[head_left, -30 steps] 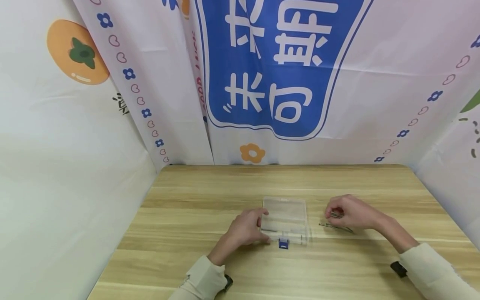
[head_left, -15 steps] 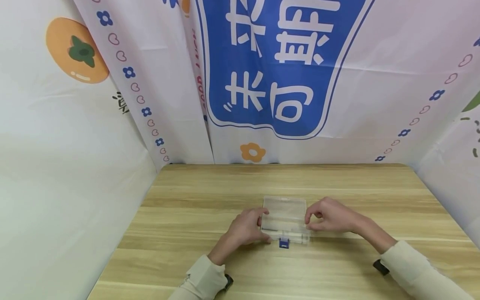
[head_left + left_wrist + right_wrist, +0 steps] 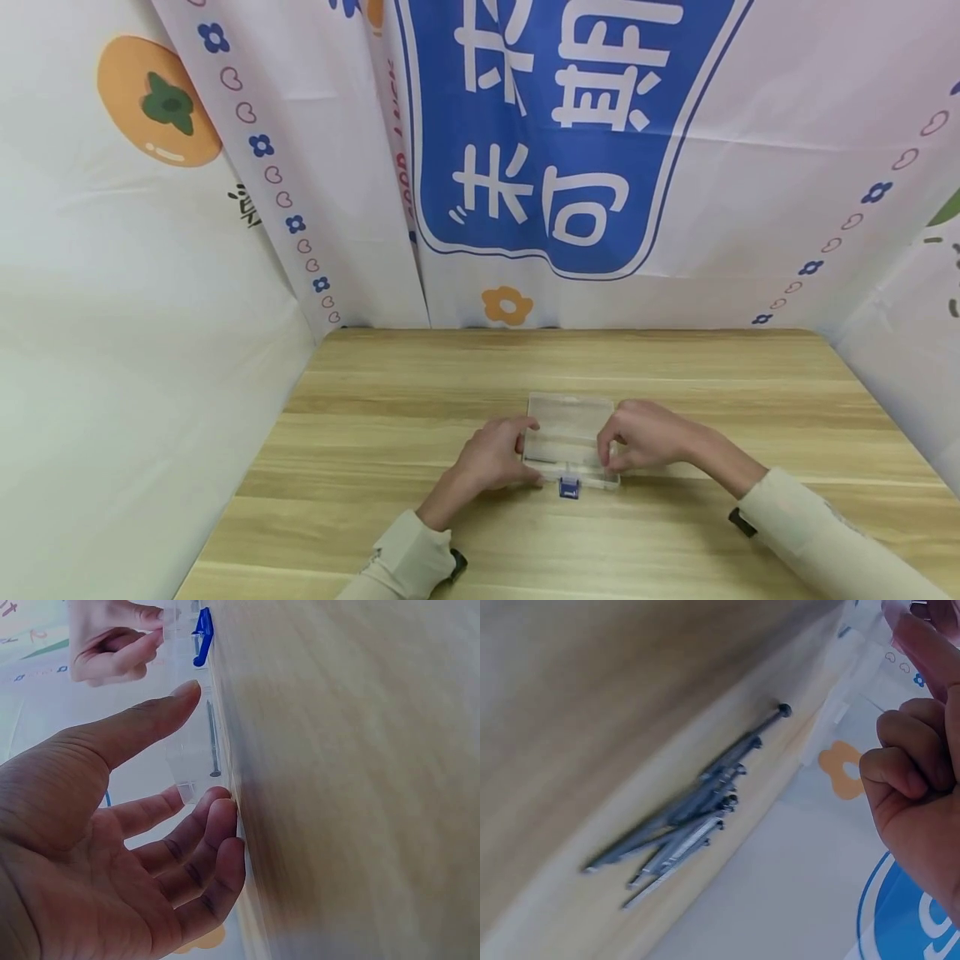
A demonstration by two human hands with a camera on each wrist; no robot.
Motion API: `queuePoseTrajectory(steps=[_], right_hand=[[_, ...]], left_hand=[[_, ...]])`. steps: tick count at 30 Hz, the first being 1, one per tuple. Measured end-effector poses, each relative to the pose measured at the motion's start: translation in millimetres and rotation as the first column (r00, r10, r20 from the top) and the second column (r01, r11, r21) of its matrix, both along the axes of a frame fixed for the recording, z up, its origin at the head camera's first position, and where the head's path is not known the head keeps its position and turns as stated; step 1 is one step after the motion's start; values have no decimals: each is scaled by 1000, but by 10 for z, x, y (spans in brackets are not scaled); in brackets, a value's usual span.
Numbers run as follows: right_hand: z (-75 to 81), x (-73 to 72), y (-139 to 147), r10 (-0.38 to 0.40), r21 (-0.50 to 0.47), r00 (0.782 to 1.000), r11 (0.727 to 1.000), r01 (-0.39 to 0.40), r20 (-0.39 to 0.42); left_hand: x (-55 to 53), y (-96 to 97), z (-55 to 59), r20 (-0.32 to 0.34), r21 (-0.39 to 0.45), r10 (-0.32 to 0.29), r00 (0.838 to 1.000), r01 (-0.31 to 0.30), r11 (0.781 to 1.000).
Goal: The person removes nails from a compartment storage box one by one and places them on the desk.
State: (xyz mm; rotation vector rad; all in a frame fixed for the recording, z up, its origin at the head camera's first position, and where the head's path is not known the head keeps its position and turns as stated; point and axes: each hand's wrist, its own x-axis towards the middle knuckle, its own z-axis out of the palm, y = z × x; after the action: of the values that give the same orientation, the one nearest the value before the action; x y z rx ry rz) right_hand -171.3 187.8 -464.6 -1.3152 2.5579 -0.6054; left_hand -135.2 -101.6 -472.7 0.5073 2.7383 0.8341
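Note:
A clear plastic box (image 3: 558, 429) with a blue latch (image 3: 570, 487) lies with its lid open on the table. My left hand (image 3: 491, 454) holds the box's left end, thumb on the near side and fingers at the far side. In the left wrist view a nail (image 3: 213, 739) shows through the clear wall. My right hand (image 3: 648, 437) is over the box's right end, thumb and index finger pinched low at the tray; the nail between them is hidden by the fingertips. Several loose nails (image 3: 682, 814) lie in a pile beside the box, hidden behind the right hand in the head view.
The wooden table (image 3: 390, 392) reaches back to a white printed cloth (image 3: 360, 283) hung behind it. More cloth hangs at the left and right sides. A dark strap device (image 3: 742, 522) sits at the right sleeve, another (image 3: 457, 565) at the left.
My right hand has moved left from the nail pile to the right end of the box and lowered its fingertips there. The left hand and the box have stayed nearly still.

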Motion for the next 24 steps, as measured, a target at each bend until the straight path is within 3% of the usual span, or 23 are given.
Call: queuePoseTrajectory(steps=[10, 14, 19, 24], right_hand=[[179, -34, -184, 27, 160, 999, 987, -21, -31], [177, -34, -245, 40, 204, 996, 979, -25, -73], [78, -47, -227, 51, 169, 991, 985, -30, -124], [-15, -46, -144, 28, 86, 995, 996, -19, -100]], left_hand=[[18, 3, 5, 11, 16, -1, 1000, 1, 1000], [18, 3, 5, 7, 7, -4, 1000, 4, 1000], [19, 1, 9, 7, 5, 6, 1000, -6, 1000], [22, 12, 1, 3, -1, 21, 1000, -21, 1000]])
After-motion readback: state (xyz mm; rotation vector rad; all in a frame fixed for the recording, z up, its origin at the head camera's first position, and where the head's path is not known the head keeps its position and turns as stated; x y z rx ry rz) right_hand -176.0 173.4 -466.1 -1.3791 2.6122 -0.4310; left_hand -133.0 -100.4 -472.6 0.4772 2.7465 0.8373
